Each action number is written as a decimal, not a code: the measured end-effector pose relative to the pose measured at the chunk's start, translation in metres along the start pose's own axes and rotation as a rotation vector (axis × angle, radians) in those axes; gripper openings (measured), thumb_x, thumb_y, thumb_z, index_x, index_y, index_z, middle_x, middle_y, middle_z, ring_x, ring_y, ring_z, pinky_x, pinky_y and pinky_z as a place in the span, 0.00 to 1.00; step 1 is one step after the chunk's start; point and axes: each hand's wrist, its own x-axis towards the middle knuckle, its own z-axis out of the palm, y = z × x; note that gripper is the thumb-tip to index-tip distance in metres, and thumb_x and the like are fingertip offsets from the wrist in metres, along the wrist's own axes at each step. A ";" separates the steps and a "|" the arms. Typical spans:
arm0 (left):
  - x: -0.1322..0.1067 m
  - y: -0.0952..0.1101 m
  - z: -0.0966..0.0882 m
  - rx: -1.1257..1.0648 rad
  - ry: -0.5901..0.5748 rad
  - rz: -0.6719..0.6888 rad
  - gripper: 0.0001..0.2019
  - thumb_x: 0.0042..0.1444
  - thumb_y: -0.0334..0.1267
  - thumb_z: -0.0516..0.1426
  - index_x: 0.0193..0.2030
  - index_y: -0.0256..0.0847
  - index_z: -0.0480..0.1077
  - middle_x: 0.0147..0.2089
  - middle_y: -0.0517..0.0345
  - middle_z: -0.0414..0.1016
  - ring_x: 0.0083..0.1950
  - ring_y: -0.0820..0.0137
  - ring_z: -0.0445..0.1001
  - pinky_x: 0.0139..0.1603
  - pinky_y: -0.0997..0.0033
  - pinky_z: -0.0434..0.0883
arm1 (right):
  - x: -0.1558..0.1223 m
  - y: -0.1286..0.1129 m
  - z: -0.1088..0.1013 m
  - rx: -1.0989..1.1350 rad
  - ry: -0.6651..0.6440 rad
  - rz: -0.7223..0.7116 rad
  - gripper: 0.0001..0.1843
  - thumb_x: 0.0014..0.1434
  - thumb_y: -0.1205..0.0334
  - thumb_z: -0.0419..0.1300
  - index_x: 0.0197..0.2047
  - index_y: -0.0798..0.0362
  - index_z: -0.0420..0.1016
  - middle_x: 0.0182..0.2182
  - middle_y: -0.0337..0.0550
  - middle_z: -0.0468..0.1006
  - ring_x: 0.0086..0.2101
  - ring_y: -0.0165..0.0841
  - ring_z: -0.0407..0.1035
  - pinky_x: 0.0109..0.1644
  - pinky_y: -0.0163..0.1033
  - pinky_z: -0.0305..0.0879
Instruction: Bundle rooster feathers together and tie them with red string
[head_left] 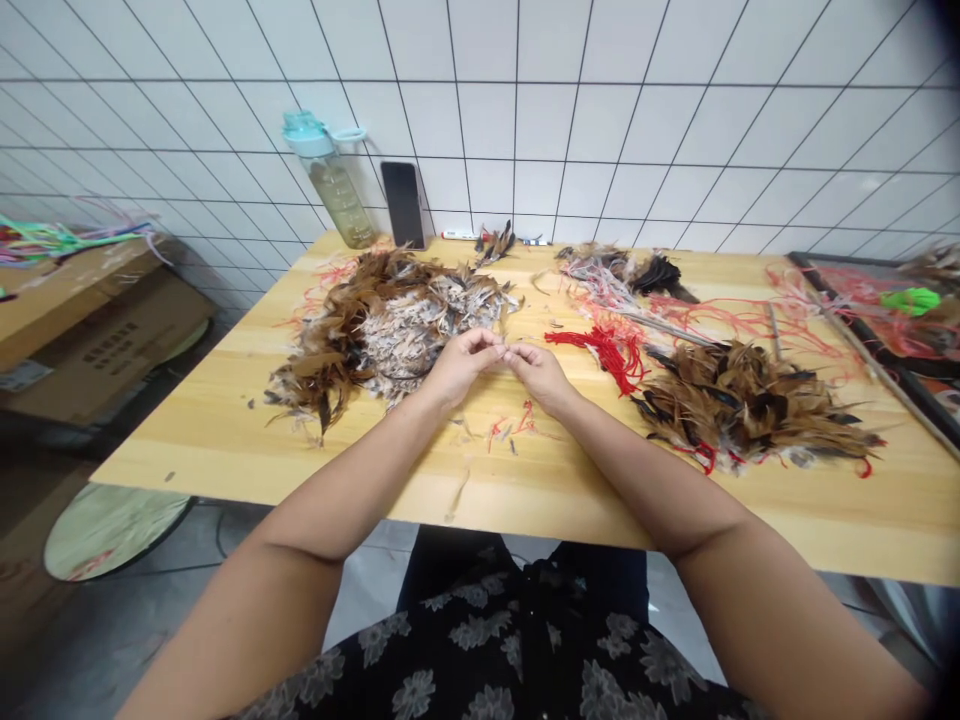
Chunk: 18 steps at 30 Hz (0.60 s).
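My left hand [463,362] and my right hand [541,374] meet fingertip to fingertip over the middle of the table, both in a pinch. A thin brownish feather [504,318] seems to rise from the left fingertips. Whatever the right fingers pinch is too small to make out. Just beyond and left of my left hand lies a big pile of brown feathers [405,325] with fluffy whitish quill ends. Right of my right hand is a bundle of red yarn strands [611,352]. Beyond my right forearm spreads a second heap of brown and black feathers [757,400].
Red thread scraps [517,425] lie between my forearms on the wooden table [360,470]. Against the tiled wall stand a water bottle [334,185] and a phone [403,205], with a marker [459,235] nearby. Dark feathers [652,272] and tangled pink string [720,312] lie at the back right.
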 end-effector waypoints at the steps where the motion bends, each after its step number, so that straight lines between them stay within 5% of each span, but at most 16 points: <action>1: -0.001 -0.001 0.000 0.013 0.002 0.007 0.26 0.37 0.50 0.87 0.31 0.40 0.80 0.32 0.58 0.77 0.37 0.68 0.71 0.43 0.71 0.68 | 0.000 0.000 0.000 -0.010 -0.009 -0.009 0.22 0.45 0.41 0.77 0.31 0.49 0.81 0.30 0.36 0.81 0.37 0.33 0.70 0.53 0.43 0.68; 18: -0.004 -0.008 0.000 0.082 -0.007 0.086 0.21 0.48 0.51 0.83 0.33 0.42 0.81 0.34 0.57 0.81 0.40 0.64 0.75 0.47 0.67 0.71 | -0.002 0.004 -0.006 -0.097 -0.029 -0.033 0.25 0.50 0.36 0.74 0.35 0.50 0.83 0.32 0.36 0.79 0.37 0.33 0.67 0.52 0.43 0.66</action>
